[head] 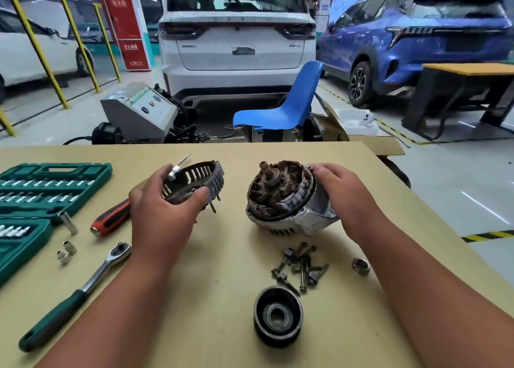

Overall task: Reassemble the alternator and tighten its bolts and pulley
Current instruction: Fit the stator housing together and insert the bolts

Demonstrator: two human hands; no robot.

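The alternator body sits on the table just right of the frame's centre. It rests on its silver housing, with the copper windings and rusty rotor exposed on top. Its shaft gives the long axis, which is tilted and points up toward the upper left of the frame. The right hand is against the body's right side, its fingers curved over the upper rim of the housing and grasping it.

To the left of the body and apart from it is the dark slotted end cover. The left hand holds it off the table, thumb on the near rim and fingers behind. The cover is tipped so that its hollow side shows to the camera, and thin studs poke downward from its lower right edge. A small bright metal piece stands up by that hand; what it is cannot be told.

Below the body lies a loose heap of bolts, with a nut to their right. The black pulley lies flat lower down, bore upward.

At the left lie a red-handled screwdriver, a ratchet, loose sockets and an open green socket case.
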